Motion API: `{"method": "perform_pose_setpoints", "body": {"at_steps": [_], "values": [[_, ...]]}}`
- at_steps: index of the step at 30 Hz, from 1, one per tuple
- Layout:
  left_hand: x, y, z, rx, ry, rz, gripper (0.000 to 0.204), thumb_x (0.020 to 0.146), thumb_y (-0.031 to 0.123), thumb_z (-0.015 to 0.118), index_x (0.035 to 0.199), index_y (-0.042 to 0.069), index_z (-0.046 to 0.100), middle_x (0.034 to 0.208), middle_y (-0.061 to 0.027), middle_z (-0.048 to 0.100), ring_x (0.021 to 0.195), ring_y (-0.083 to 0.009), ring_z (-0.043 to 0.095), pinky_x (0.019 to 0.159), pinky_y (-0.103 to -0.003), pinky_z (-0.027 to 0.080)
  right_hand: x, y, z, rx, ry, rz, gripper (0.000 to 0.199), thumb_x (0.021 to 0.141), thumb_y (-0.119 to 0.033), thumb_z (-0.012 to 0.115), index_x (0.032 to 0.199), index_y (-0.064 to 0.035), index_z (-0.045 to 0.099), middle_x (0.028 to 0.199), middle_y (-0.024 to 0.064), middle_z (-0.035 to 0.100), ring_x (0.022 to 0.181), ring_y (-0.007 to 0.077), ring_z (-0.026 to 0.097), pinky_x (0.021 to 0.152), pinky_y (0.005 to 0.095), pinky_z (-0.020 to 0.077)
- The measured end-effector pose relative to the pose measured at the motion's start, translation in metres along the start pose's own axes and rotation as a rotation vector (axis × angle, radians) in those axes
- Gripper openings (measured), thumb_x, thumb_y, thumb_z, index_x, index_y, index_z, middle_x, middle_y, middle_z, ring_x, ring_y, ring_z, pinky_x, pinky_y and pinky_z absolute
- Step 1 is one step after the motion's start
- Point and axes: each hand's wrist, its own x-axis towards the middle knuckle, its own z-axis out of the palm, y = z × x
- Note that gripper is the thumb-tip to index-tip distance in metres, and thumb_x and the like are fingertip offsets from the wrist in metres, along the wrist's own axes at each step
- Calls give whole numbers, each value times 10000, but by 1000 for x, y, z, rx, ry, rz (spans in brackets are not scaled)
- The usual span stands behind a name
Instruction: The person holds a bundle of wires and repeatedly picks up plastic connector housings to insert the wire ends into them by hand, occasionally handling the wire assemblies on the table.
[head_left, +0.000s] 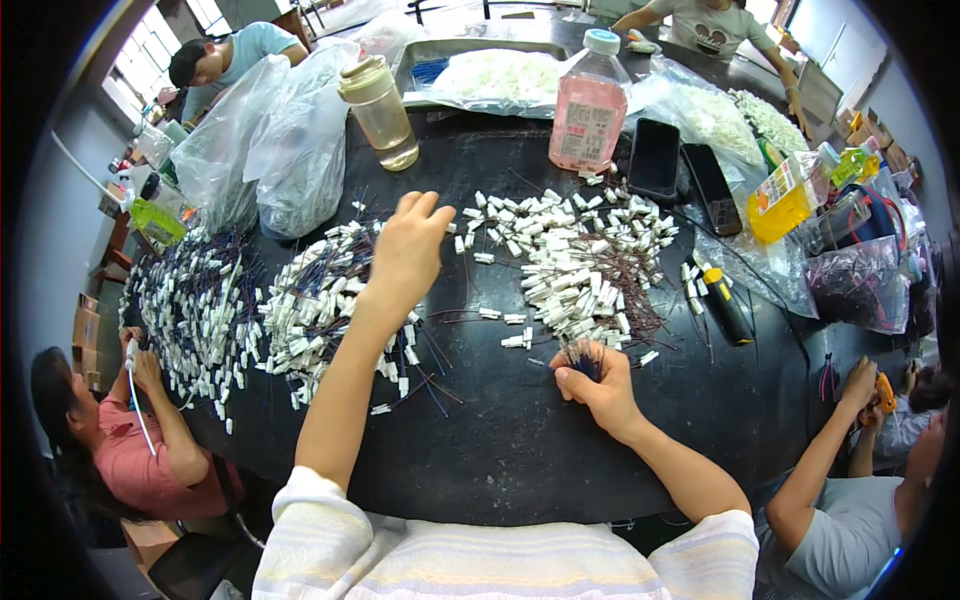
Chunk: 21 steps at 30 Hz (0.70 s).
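My left hand (408,250) hangs over the right edge of the middle heap of white connectors with dark wires (310,300). Its fingers are bent and slightly apart, and nothing shows in them; the fingertips are partly hidden. Close to the table's front, my right hand (612,398) is closed round a bundle of thin dark wires (583,364), whose pale tips poke out on top. Just beyond it spreads a right-hand heap of white connectors with brownish wires (590,285). A few loose connectors (515,340) lie beside that heap.
Farther left lies another connector heap (195,310). A lidded cup (385,125), a pink drink bottle (590,115), phones (655,160) and a metal tray (480,50) stand at the back. At right are a yellow-black tool (727,305) and a yellow bottle (785,200). Several co-workers surround the table.
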Motion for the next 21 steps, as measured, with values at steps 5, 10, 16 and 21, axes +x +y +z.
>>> {"method": "perform_pose_setpoints", "body": {"at_steps": [5, 10, 16, 21], "values": [[17, -10, 43, 33, -243, -131, 176, 666, 0, 578, 838, 7, 614, 862, -162, 608, 897, -322, 553, 738, -382, 453, 2, 0, 1, 2, -13, -17, 65, 805, -54, 587, 827, 5, 573, 605, -1, 523, 542, 52, 468, 506, 204, 371], [-6, 18, 44, -422, -239, -165, 135, 681, 37, 624, 796, -32, 605, 695, -164, 604, 644, -240, 613, 610, -310, 470, 1, 1, -2, -19, -6, -41, 57, 803, -47, 580, 821, 6, 572, 598, -5, 521, 540, 48, 469, 504, 200, 372], [-25, 53, 16, -1006, -536, -486, 178, 792, 13, 562, 947, -65, 599, 742, -80, 625, 630, -111, 583, 584, -233, 482, 1, 4, -4, 50, 45, -71, 68, 807, -61, 577, 834, 1, 568, 596, 8, 517, 503, 45, 433, 442, 186, 293], [-36, 51, 18, -756, -383, -274, 233, 736, -4, 608, 962, -59, 594, 769, -92, 613, 606, -121, 561, 568, -245, 462, 1, 7, -4, 160, 94, -59, 68, 803, -47, 578, 836, 9, 558, 574, -3, 468, 466, 43, 366, 409, 198, 231]]}}
